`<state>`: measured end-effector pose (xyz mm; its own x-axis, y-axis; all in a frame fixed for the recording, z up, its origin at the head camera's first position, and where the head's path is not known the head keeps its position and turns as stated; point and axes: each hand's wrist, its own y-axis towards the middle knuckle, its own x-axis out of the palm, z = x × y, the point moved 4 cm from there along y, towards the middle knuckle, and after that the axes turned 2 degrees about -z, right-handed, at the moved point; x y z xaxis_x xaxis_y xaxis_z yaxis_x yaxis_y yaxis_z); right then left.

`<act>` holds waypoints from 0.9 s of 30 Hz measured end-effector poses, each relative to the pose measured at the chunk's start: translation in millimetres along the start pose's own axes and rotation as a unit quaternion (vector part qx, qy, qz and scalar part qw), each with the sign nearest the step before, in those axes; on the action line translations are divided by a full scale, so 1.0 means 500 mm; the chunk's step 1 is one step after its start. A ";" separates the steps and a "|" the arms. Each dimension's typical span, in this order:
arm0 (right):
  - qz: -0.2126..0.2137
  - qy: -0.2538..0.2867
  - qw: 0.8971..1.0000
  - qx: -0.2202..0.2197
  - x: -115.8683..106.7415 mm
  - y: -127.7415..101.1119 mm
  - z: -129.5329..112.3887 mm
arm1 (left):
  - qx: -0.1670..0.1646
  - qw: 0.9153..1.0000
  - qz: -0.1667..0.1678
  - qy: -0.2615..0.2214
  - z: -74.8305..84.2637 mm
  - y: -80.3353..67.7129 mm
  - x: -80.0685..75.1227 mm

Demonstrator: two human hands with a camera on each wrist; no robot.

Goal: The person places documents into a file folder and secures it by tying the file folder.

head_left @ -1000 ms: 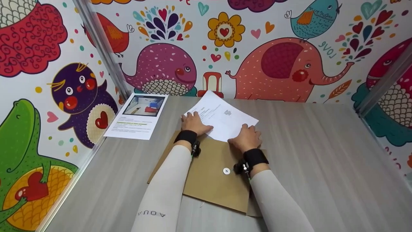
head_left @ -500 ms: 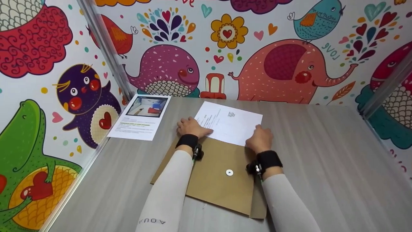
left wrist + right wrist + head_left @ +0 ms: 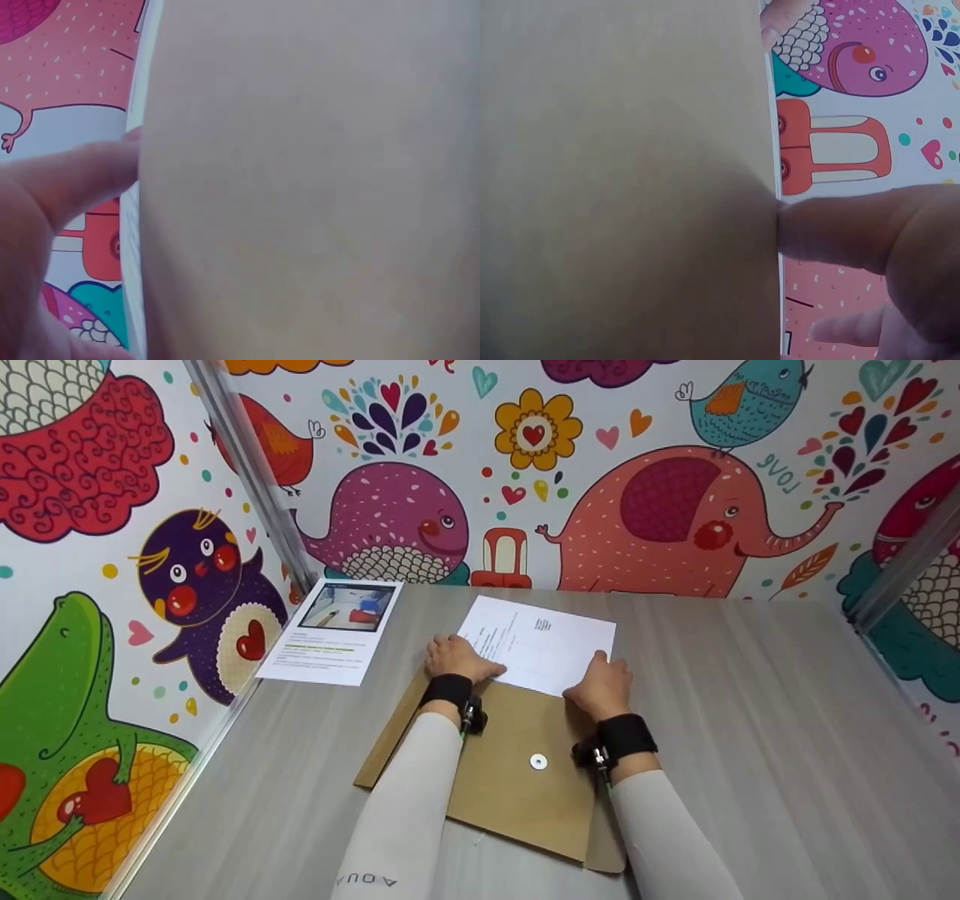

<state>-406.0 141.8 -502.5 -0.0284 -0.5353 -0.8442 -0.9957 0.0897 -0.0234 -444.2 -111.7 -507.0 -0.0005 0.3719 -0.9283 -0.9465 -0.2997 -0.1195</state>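
We see a grey wood-grain table (image 3: pixel 750 720) boxed in by cartoon-animal walls (image 3: pixel 660 502), and on it one brown envelope (image 3: pixel 517 787) with a single white fastener disc (image 3: pixel 538 762), lying under the person's two white-sleeved forearms. Since half a second ago the envelope's left edge has swung in toward the person, while one second ago the white sheet (image 3: pixel 551 645) sat skewed; now it lies squarer to the table's far edge, its near part slid further inside the envelope's mouth and less of the paper showing. We count two sheets in all: this one at the envelope's far end, and one printed instruction page (image 3: pixel 330 634) with a photo at its top, lying apart to the left by the wall. The left hand (image 3: pixel 456 658) grasps the sheet's near left corner at the envelope's mouth, thumb pressed against the edge in the left wrist view. The right hand (image 3: pixel 602 688) grasps the sheet's near right corner the same way, thumb (image 3: pixel 840 232) against the envelope's edge (image 3: pixel 769 150). Two black wrist bands, one per arm, each carry a small camera.
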 end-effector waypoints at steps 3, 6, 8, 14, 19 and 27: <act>0.004 0.005 1.000 -0.011 -0.002 0.005 0.000 | 0.008 1.000 0.009 -0.001 0.009 -0.009 -0.003; 0.010 0.006 1.000 -0.017 -0.002 0.005 -0.001 | 0.011 1.000 0.009 -0.003 0.015 -0.012 0.000; 0.013 0.009 1.000 -0.010 -0.002 0.003 -0.001 | 0.012 1.000 0.008 -0.004 0.021 -0.014 0.003; 0.013 0.009 0.999 0.043 0.004 -0.007 0.002 | 0.020 0.999 0.007 -0.045 0.043 -0.029 0.016; 0.011 0.029 0.998 0.046 0.008 -0.008 0.000 | 0.037 0.987 0.017 -0.153 0.053 -0.041 0.029; 0.025 0.110 0.993 0.039 -0.009 0.007 0.011 | 0.121 0.919 0.036 -0.374 0.074 -0.057 0.016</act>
<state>-409.1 149.1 -501.6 -0.1056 -0.6986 -0.7077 -0.9829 0.1812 -0.0322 -429.3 -67.7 -497.7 -0.2016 0.8860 -0.4176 -0.9794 -0.1769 0.0974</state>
